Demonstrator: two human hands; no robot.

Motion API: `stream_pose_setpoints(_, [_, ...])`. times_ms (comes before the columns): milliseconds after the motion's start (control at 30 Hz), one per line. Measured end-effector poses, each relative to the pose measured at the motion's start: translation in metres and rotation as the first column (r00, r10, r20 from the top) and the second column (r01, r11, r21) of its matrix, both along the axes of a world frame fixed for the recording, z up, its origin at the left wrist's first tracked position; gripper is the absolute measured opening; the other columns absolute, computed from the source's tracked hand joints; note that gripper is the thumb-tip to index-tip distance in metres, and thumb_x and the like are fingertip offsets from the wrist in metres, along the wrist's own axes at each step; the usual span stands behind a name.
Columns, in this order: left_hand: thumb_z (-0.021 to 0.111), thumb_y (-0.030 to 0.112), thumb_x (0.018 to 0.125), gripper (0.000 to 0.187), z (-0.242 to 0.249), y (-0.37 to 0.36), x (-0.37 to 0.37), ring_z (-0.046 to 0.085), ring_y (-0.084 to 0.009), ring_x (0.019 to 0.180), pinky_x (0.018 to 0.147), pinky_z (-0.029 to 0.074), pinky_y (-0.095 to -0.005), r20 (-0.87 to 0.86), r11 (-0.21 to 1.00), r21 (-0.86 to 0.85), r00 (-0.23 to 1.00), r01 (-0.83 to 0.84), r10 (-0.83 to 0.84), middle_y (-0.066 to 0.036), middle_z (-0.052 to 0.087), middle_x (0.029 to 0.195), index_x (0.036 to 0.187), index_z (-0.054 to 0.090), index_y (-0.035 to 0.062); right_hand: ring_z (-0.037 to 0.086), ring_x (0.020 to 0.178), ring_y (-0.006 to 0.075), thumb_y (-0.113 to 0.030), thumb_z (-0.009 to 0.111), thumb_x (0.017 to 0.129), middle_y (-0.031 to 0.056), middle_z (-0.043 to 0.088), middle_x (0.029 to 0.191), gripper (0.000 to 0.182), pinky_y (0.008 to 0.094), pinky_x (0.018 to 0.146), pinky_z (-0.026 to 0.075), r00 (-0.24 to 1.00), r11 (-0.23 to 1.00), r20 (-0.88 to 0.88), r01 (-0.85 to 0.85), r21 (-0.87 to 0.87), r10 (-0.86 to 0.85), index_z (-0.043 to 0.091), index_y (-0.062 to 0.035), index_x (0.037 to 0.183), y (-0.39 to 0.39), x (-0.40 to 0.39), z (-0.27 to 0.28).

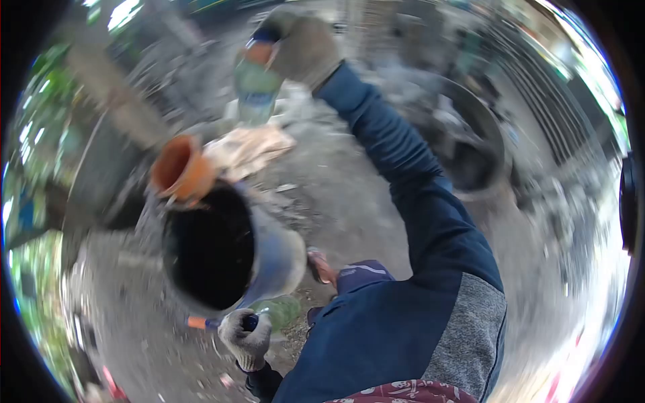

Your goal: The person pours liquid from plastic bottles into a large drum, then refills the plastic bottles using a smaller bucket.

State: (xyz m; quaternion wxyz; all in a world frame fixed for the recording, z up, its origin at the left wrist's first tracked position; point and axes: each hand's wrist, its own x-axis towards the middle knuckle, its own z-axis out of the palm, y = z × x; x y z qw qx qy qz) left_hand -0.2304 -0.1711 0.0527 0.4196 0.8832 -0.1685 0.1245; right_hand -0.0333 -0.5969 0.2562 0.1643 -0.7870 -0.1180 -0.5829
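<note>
My right hand [306, 50], in a grey knit glove, is raised at the top of the head view. Its fingers close on the upper end of a clear plastic bottle [255, 87], beside a dark blue cap and an orange patch. At lower left my gloved left hand [247, 339] is closed on a greenish clear bottle [279, 312], with a dark blue cap showing at the fingers. That hand is just below a tall blue-and-white bucket [279, 252] with a very dark inside. On the bucket's far rim sits an orange cup-like container [185, 168].
A crumpled pale cloth [252, 149] lies behind the bucket. At upper right stands a large round basin [494, 134] with dark contents. An orange-ended stick-like piece [197, 322] shows by the bucket's base. Grey dusty ground [349, 195] surrounds my foot; a wooden post [111, 87] leans at upper left.
</note>
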Motion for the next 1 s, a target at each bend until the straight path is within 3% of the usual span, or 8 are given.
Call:
stream_pose_setpoints(100, [0.079, 0.009, 0.065, 0.017, 0.011, 0.016, 0.006, 0.06, -0.0236, 0.057, 0.061, 0.049, -0.0346, -0.055, 0.979, 0.027, 0.978, 0.201, -0.199, -0.008, 0.06, 0.062, 0.075, 0.067, 0.0029, 0.07, 0.064, 0.0323, -0.042, 0.083, 0.077, 0.0134, 0.07, 0.073, 0.036, 0.0437, 0.06, 0.055, 0.914, 0.948, -0.251, 0.303, -0.103, -0.319, 0.073, -0.0113, 0.093, 0.014, -0.127, -0.029])
stream_pose_setpoints(167, [0.077, 0.011, 0.068, 0.017, 0.015, 0.019, 0.004, 0.059, -0.0218, 0.056, 0.06, 0.048, -0.034, -0.129, 0.957, 0.013, 0.95, 0.29, -0.286, -0.009, 0.061, 0.062, 0.076, 0.066, 0.0014, 0.067, 0.061, 0.0335, -0.035, 0.079, 0.079, 0.0112, 0.064, 0.069, 0.027, 0.0458, 0.057, 0.053, 0.825, 0.913, -0.4, 0.397, -0.091, -0.399, 0.065, -0.0123, 0.084, 0.023, -0.214, -0.062])
stream_pose_setpoints(233, [0.077, 0.011, 0.069, 0.017, 0.007, 0.02, 0.004, 0.059, -0.0191, 0.057, 0.059, 0.049, -0.0331, -0.18, 0.94, -0.004, 0.925, 0.34, -0.335, -0.008, 0.062, 0.062, 0.078, 0.066, 0.0001, 0.069, 0.073, 0.0361, -0.038, 0.077, 0.078, 0.0145, 0.067, 0.077, 0.033, 0.0476, 0.066, 0.054, 0.717, 0.872, -0.581, 0.489, 0.024, -0.386, 0.063, -0.0091, 0.085, 0.031, -0.296, -0.108])
stream_pose_setpoints(400, [0.076, 0.005, 0.071, 0.015, -0.008, -0.05, -0.036, 0.052, -0.0092, 0.062, 0.061, 0.046, -0.028, -0.253, 0.858, -0.039, 0.826, 0.512, -0.504, -0.002, 0.06, 0.066, 0.078, 0.065, -0.0015, 0.07, 0.082, 0.0387, -0.039, 0.076, 0.079, 0.0159, 0.07, 0.083, 0.035, 0.0493, 0.073, 0.055, 0.342, 0.479, -0.841, 0.87, 0.115, -0.42, 0.062, -0.0074, 0.087, 0.032, -0.529, -0.196])
stream_pose_setpoints(467, [0.078, 0.011, 0.069, 0.019, -0.006, -0.089, -0.059, 0.059, -0.0198, 0.06, 0.061, 0.049, -0.0338, -0.247, 0.787, 0.105, 0.782, 0.608, -0.572, -0.008, 0.064, 0.067, 0.077, 0.066, -0.0001, 0.07, 0.081, 0.0381, -0.038, 0.076, 0.078, 0.0143, 0.07, 0.083, 0.033, 0.049, 0.072, 0.055, 0.188, 0.266, -0.886, 0.961, 0.076, -0.424, 0.063, -0.0091, 0.085, 0.046, -0.61, -0.223])
stream_pose_setpoints(600, [0.078, 0.015, 0.067, 0.019, -0.035, -0.188, -0.115, 0.066, -0.0365, 0.063, 0.063, 0.052, -0.044, -0.201, 0.568, 0.322, 0.641, 0.758, -0.741, -0.016, 0.066, 0.066, 0.073, 0.065, 0.0024, 0.069, 0.071, 0.0365, -0.035, 0.08, 0.072, 0.0135, 0.068, 0.073, 0.027, 0.0466, 0.063, 0.054, 0.178, 0.03, -0.808, 0.98, 0.195, -0.562, 0.067, -0.0134, 0.081, 0.071, -0.756, -0.269])
stream_pose_setpoints(733, [0.078, 0.021, 0.061, 0.024, -0.095, -0.294, -0.184, 0.068, -0.0383, 0.067, 0.067, 0.054, -0.046, -0.236, 0.408, 0.443, 0.543, 0.798, -0.806, -0.018, 0.067, 0.067, 0.07, 0.063, 0.0043, 0.07, 0.075, 0.0331, -0.037, 0.077, 0.075, 0.0104, 0.071, 0.078, 0.025, 0.0447, 0.067, 0.055, 0.001, -0.183, -0.844, 0.976, 0.118, -0.537, 0.068, -0.0149, 0.083, 0.072, -0.88, -0.284])
stream_pose_setpoints(1000, [0.076, 0.018, 0.063, 0.023, -0.14, -0.519, -0.382, 0.063, -0.0397, 0.064, 0.063, 0.049, -0.0477, -0.289, 0.526, 0.288, 0.596, 0.8, -0.749, -0.018, 0.063, 0.064, 0.068, 0.059, 0.0042, 0.073, 0.079, 0.0322, -0.04, 0.079, 0.074, 0.0103, 0.073, 0.081, 0.032, 0.0426, 0.074, 0.057, -0.047, -0.437, -0.906, 0.886, 0.156, -0.42, 0.07, -0.0119, 0.087, -0.006, -1.071, -0.282])
